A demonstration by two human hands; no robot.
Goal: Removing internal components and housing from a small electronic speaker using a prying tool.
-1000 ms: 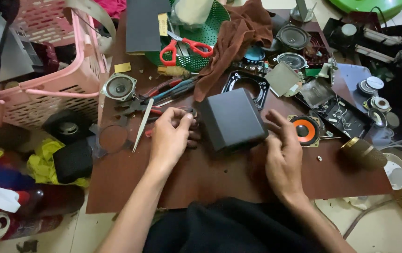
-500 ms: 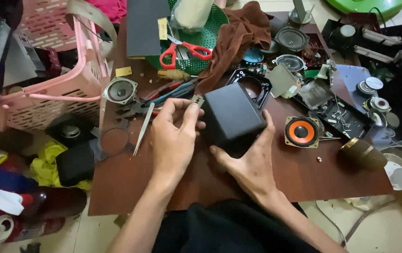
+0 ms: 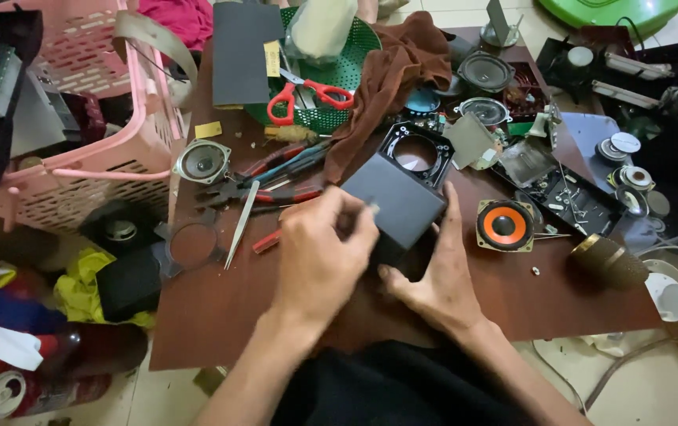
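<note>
Over cluttered brown table [image 3: 213, 331], both hands, left [image 3: 319, 260] and right [image 3: 434, 276], curled around grey speaker box [image 3: 394, 201].

A yellow label [image 3: 273, 58] sticks on the dark flat panel [image 3: 239, 51] at the desk's far edge. A small yellow tag [image 3: 208, 129] lies just below it. A drink can [image 3: 9, 392], red and silver, lies on the floor at lower left.

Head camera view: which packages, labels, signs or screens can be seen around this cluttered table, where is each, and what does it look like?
Yellow sticker: on the dark flat panel at the table's top, small upright rectangle.
Yellow tag: on the table beside the pink basket, small and flat.
Drink can: on the floor at bottom left, lying on its side, red body, silver top.
No screens or signs show.
</note>
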